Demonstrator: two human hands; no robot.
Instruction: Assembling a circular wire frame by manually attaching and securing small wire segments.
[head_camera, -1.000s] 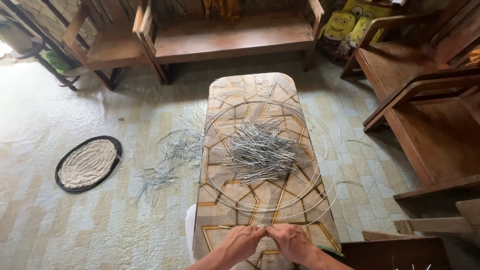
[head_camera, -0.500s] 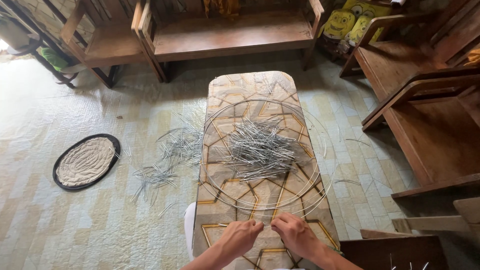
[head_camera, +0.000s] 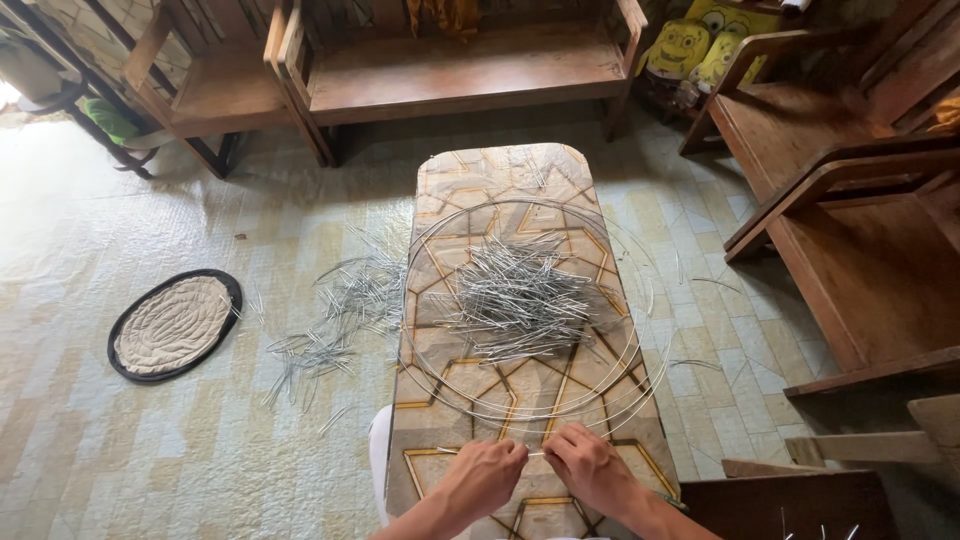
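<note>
Both hands are drawing back toward each other after spreading a little half a second ago, much as they were a second ago, and nothing else on the table or floor is shifting. At the bottom centre of the frame the left hand (head_camera: 487, 474) is closing its fingers into a loose fist around the near end of a thin wire piece (head_camera: 536, 453), and the right hand (head_camera: 590, 468) is pinching the same piece from the other side, thumb and fingers pressed together on it. The two hands are sitting just beside each other, almost knuckle to knuckle, over the near end of the patterned table (head_camera: 470, 392). That short wire piece is lying across the nearest arc of the large wire rings (head_camera: 428, 238), which are resting flat on the tabletop and overhanging its right edge; whether the piece is already wrapping the rings I cannot tell. Inside the rings, at the middle of the frame, a pile of cut wire pieces (head_camera: 520, 297) is spreading over the tabletop. More scattered wire pieces (head_camera: 335, 320) are lying on the pale tiled floor (head_camera: 150, 450) left of the table. Further left, an oval mat (head_camera: 174, 325) with a dark border is lying flat on the floor. A wooden bench (head_camera: 470, 65) is standing along the top of the frame, and wooden chairs (head_camera: 850, 200) are filling the right side.
</note>
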